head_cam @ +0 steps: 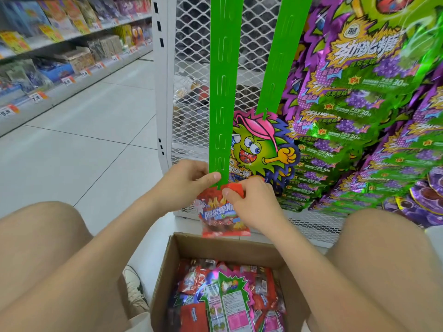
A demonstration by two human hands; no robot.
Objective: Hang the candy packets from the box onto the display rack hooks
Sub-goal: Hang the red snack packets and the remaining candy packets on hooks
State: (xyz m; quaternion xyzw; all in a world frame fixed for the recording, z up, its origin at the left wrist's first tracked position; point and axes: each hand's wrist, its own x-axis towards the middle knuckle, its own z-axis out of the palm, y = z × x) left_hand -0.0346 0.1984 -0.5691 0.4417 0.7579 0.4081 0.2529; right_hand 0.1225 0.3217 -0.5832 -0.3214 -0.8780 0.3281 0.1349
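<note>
Red packet (217, 213) top pinched in right fingers (230, 194) — left fingers (211, 177) pinch green strip (219, 116).

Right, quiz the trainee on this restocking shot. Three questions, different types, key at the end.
1. Where is the red packet being fitted? A) a shelf price rail B) the bottom end of the left green strip C) the white mesh panel
2. True or false: the right green strip has a monster packet hanging at its lower end.
3. Which hand pinches the red packet's top edge?
Key: 1 B; 2 true; 3 the right hand, while the left hand holds the strip's end.
</note>
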